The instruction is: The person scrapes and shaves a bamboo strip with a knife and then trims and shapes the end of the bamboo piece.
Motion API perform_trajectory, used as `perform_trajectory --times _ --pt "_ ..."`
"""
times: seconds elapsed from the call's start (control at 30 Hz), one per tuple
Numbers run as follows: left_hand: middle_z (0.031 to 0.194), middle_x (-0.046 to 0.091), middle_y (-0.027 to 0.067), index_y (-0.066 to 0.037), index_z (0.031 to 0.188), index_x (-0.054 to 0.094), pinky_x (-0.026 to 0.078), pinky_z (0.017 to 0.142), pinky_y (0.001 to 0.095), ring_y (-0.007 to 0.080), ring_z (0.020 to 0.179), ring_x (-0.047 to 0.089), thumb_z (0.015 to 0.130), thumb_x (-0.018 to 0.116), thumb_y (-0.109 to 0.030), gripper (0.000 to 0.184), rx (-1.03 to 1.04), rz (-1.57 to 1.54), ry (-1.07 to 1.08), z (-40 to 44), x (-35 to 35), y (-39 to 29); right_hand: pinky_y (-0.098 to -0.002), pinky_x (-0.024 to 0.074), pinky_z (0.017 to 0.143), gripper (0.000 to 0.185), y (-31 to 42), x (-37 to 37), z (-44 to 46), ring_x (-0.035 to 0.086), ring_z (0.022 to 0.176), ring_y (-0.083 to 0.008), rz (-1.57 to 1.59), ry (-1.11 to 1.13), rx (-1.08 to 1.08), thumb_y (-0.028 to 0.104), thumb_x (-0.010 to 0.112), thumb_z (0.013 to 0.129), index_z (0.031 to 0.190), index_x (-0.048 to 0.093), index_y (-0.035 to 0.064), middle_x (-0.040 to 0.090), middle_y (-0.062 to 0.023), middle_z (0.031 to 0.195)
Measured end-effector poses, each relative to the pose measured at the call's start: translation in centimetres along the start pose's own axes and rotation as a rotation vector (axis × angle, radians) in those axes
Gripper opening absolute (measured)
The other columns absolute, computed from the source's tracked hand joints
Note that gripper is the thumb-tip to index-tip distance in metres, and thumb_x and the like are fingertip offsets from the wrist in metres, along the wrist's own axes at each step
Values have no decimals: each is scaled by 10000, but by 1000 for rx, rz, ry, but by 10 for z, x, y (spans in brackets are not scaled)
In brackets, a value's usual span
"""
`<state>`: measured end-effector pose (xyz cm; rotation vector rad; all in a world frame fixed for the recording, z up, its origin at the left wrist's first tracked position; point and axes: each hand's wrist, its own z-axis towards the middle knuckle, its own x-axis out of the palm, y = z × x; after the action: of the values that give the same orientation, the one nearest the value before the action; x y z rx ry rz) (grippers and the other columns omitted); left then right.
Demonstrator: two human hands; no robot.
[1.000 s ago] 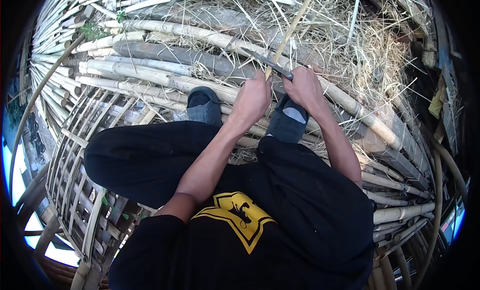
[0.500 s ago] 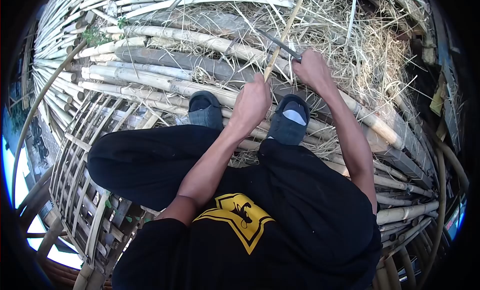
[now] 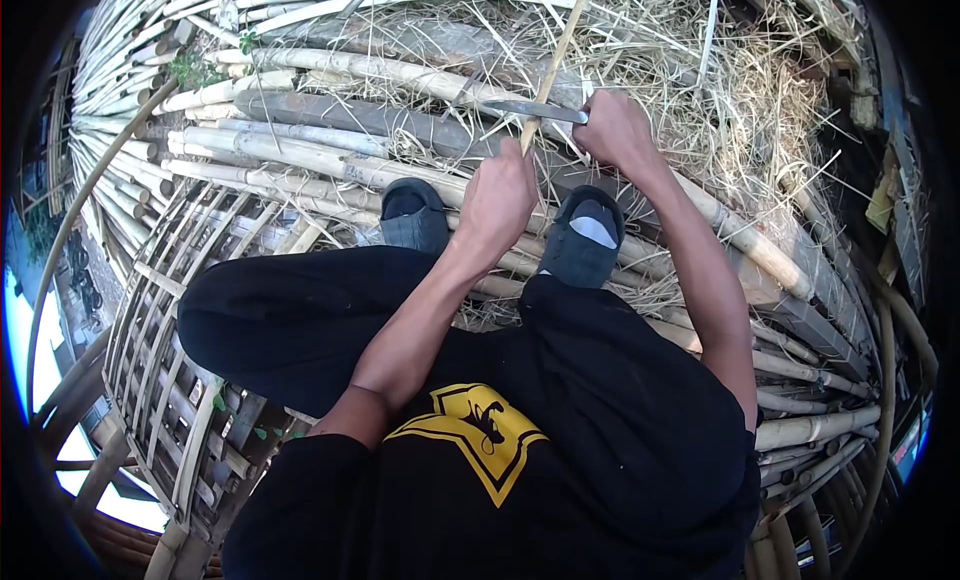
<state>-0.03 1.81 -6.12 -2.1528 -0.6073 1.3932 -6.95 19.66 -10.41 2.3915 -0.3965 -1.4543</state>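
Note:
My left hand is closed around the near end of a long, thin bamboo strip, which runs up and away past the top edge of the view. In my right hand is the handle of a knife, gripped in a fist. Its blade points left and crosses the strip just beyond my left fist. The handle itself is mostly covered by my fingers.
Bamboo poles lie side by side beneath my sandalled feet. Pale shavings are heaped at the upper right. A woven bamboo lattice stands at the left. A cut pole end sticks out at the right.
The knife blade has come nearer to my left fist along the strip and turned flatter, its broad side now catching light. My left hand has shifted slightly left.

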Motion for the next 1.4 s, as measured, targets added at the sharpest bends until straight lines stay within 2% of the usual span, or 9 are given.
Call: perform_trajectory --times 0.27,0.37,0.43,0.53,0.6,0.67,0.8,1.0,1.4 --pt "567 544 317 87 827 471 453 503 526 479 564 593 969 477 -123 254 55 -38 -29 0 -17 -10 -453 551 697 195 -4 -7 12 673 701 -388 -17 -113 18 208 650 714 793 748 59 664 -228 702" --pt "573 542 295 79 846 470 425 487 513 465 560 582 974 479 -119 235 66 -56 -51 -4 -20 -9 -469 553 702 291 -5 -10 18 686 746 -397 -72 -81 -37 236 627 739 803 688 -41 677 -248 773" --pt "587 545 268 63 885 469 402 492 505 449 572 577 979 484 -118 204 -3 -74 -10 -32 -25 -13 -471 537 707 303 -63 -25 43 687 748 -377 78 -187 367 230 591 779 856 691 -45 680 -237 776" --pt "597 529 255 38 905 475 401 508 464 432 585 584 980 493 -119 174 -16 -151 89 -80 -34 -3 -438 502 692 395 -149 -68 25 664 727 -370 75 -300 502 305 571 827 843 688 -72 674 -264 805" --pt "584 512 220 36 916 482 389 492 423 387 521 550 991 490 -161 211 -111 -185 75 -72 -40 19 -460 483 695 405 -184 -74 17 654 704 -392 15 -463 436 336 574 823 791 685 -52 665 -261 741" --pt "543 456 79 -7 906 487 355 435 340 166 436 437 1022 456 -259 280 -196 -210 77 -58 -44 26 -446 476 681 410 -188 -71 2 644 675 -368 69 -465 439 355 583 828 780 684 -39 661 -240 715" --pt "567 333 -60 -93 871 440 294 387 219 28 437 313 1033 442 -329 285 -352 -832 219 -50 -37 10 -273 233 384 401 -123 -41 -24 315 376 -59 732 -367 319 342 625 909 636 501 76 356 59 475" --pt "603 358 -75 -96 830 447 263 390 213 10 462 315 1029 451 -339 315 -327 -932 399 -47 -32 9 -220 178 363 353 8 -22 -43 256 381 -3 1351 121 75 385 598 954 872 619 43 314 107 496" --pt "611 393 -60 -62 951 533 307 428 214 32 483 375 1008 510 -310 255 -244 -842 419 -26 -12 -2 -246 258 395 301 23 -8 -49 325 405 -33 1533 109 140 348 647 932 841 579 69 380 83 523"
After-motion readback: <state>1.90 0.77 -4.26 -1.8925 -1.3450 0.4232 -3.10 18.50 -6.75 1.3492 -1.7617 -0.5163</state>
